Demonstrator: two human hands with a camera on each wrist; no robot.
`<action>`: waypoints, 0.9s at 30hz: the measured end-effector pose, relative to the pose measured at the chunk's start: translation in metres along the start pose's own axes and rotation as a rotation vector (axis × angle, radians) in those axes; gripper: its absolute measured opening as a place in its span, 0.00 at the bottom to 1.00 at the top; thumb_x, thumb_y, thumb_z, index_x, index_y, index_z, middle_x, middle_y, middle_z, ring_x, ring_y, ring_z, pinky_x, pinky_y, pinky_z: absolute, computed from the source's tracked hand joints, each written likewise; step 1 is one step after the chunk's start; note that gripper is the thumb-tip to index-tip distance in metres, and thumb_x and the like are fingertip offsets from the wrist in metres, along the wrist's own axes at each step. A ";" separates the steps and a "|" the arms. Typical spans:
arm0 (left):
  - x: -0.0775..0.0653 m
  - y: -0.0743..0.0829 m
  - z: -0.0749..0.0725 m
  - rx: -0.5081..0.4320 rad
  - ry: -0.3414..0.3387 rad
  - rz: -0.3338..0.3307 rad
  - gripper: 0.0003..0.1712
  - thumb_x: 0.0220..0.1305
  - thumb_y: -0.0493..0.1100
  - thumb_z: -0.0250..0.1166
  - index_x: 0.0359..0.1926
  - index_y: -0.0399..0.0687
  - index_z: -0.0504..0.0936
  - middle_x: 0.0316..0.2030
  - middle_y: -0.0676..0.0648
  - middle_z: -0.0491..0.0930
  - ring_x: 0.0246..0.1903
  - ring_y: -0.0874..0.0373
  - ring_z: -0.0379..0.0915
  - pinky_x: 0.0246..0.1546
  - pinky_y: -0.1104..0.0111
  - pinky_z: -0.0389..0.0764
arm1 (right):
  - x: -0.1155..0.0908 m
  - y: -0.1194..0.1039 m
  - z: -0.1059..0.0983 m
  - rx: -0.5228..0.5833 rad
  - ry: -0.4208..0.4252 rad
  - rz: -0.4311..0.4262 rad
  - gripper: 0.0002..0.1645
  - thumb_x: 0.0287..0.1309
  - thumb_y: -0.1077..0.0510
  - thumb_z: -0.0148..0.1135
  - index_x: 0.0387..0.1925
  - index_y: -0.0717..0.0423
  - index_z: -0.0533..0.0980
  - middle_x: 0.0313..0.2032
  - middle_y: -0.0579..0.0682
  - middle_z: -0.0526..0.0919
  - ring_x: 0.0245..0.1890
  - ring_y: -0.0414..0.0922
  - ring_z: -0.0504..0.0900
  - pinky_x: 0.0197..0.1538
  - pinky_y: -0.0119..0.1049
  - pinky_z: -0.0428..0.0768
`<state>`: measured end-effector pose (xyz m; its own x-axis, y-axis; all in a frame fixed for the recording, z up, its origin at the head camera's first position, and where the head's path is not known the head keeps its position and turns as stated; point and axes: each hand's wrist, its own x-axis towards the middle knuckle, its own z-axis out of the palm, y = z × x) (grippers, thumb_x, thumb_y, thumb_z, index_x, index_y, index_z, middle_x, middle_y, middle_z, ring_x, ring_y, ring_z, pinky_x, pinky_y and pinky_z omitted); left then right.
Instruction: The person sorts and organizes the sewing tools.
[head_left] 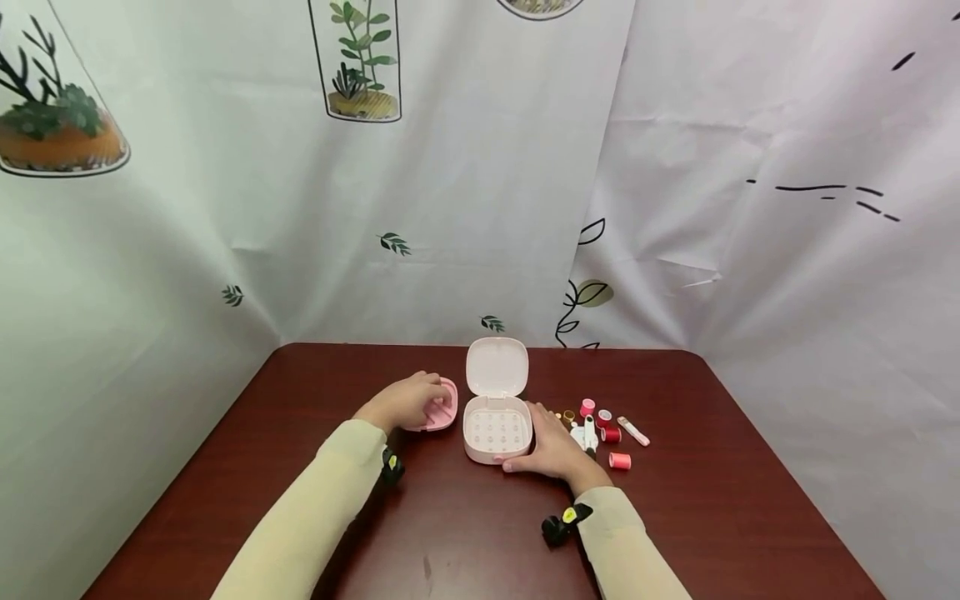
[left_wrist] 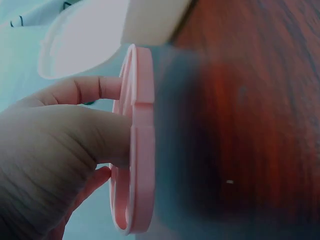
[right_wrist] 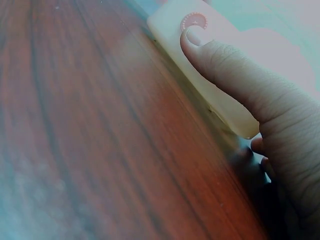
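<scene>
My left hand (head_left: 408, 402) holds a shallow pink compartment tray (left_wrist: 144, 165), with thumb and fingers reaching into it. The tray sits left of the white sewing box (head_left: 486, 454); whether it touches the table cannot be told. The box stands with its lid (head_left: 497, 367) raised at the back, and rows of small pegs show on its floor. Around the box's right front corner, my right hand (head_left: 555, 446) grips the wall. Its thumb lies on the front, by a round pink button (right_wrist: 194, 20), while the other fingers run along the right side, mostly hidden in the right wrist view.
To the right of the box lie several thread spools, among them a coral spool (head_left: 620, 461) and a dark red spool (head_left: 611, 435). Near them are a white-handled item (head_left: 589, 432) and a slim pink-and-white tool (head_left: 634, 432). A printed cloth hangs behind the brown table (head_left: 465, 533).
</scene>
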<state>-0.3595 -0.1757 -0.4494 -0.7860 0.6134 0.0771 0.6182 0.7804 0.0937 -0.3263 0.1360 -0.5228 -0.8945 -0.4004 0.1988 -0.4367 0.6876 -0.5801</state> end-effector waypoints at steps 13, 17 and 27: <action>0.005 -0.010 0.021 -0.004 -0.014 -0.016 0.23 0.47 0.27 0.72 0.43 0.53 0.83 0.46 0.48 0.77 0.46 0.50 0.74 0.47 0.61 0.80 | -0.003 0.000 -0.001 0.001 -0.011 -0.012 0.73 0.28 0.23 0.79 0.74 0.49 0.60 0.65 0.50 0.72 0.67 0.53 0.68 0.69 0.58 0.65; 0.009 -0.015 0.020 -0.014 -0.019 -0.035 0.23 0.48 0.28 0.73 0.45 0.53 0.83 0.48 0.46 0.78 0.48 0.49 0.75 0.49 0.59 0.80 | -0.004 0.000 -0.003 0.000 -0.015 -0.005 0.74 0.28 0.24 0.79 0.75 0.50 0.59 0.66 0.53 0.71 0.68 0.55 0.67 0.69 0.60 0.64; 0.016 -0.029 0.024 -0.009 -0.028 -0.060 0.21 0.52 0.29 0.73 0.43 0.55 0.83 0.47 0.47 0.77 0.46 0.52 0.74 0.48 0.61 0.81 | -0.002 0.000 -0.001 0.023 0.023 -0.082 0.70 0.28 0.25 0.80 0.72 0.48 0.63 0.60 0.45 0.74 0.61 0.49 0.71 0.67 0.55 0.67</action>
<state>-0.3898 -0.1855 -0.4747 -0.8214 0.5687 0.0435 0.5699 0.8149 0.1060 -0.3243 0.1377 -0.5224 -0.8581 -0.4403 0.2641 -0.5061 0.6389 -0.5793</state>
